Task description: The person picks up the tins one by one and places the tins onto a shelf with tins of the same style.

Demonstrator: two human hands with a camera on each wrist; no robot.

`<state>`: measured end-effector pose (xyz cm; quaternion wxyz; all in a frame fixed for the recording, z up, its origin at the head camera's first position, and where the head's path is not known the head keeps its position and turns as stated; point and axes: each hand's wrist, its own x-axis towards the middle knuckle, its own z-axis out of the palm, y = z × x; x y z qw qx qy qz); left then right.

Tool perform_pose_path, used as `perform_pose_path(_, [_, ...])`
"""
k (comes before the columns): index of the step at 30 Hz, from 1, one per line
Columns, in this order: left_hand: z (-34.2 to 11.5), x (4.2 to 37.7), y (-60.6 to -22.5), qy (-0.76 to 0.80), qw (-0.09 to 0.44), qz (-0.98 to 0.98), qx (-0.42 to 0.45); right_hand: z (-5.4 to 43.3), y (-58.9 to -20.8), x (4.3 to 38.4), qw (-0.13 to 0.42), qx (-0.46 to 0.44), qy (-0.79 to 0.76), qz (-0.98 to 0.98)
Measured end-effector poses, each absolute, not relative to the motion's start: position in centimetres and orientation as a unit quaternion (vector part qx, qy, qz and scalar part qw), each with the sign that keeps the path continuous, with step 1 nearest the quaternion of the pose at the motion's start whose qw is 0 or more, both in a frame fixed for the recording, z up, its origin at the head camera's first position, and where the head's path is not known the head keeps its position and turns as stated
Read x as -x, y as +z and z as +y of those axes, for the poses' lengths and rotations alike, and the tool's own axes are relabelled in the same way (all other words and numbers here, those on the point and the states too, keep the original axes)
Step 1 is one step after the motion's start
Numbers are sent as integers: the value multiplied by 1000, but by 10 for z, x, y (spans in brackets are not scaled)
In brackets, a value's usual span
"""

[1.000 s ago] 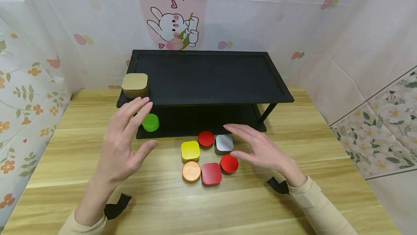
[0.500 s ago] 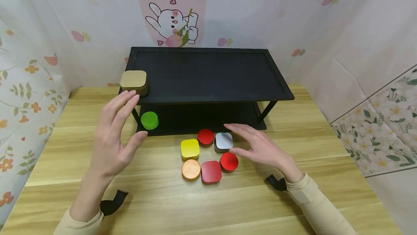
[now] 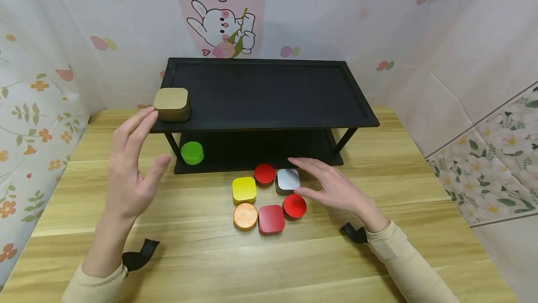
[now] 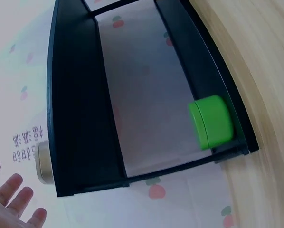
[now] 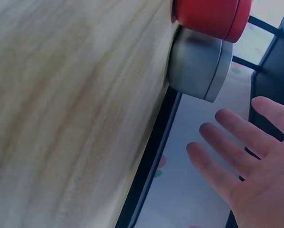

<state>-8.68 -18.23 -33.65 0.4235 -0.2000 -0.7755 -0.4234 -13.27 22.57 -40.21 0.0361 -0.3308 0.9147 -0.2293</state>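
Observation:
My left hand point(image 3: 130, 167), fingers extended and holding nothing, is raised at the left end of the black shelf point(image 3: 269, 93). Its fingertips come close to a gold square tin point(image 3: 171, 100) on the top tier; whether they touch it I cannot tell, though the left wrist view shows a gap. On the lower tier sits a green round tin point(image 3: 192, 153). My right hand point(image 3: 336, 188) hovers with spread fingers beside a silver square tin point(image 3: 288, 180) and a red round tin point(image 3: 294, 206). Nothing is in its grasp.
Around the silver tin on the wooden table point(image 3: 201, 265) stand a second red round tin point(image 3: 265, 173), a yellow square tin point(image 3: 244, 189), an orange round tin point(image 3: 245, 216) and a dark red square tin point(image 3: 271, 219). A patterned curtain point(image 3: 319, 13) hangs behind the shelf.
My left hand has shifted left, from in front of the gold tin to its left side. The right hand has hardly moved, and the tins keep their places. The head view has tilted slightly.

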Motion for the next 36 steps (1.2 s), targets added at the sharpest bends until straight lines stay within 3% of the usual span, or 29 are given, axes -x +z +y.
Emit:
perform_pose_path(18, [-203,98,-349,-434,389,-801,139,228,-406,134,47,318,-232,918])
perform_pose_path(36, [-211,113,-356,-530,309,-788,54,227,-408,136,54,316,-230,919])
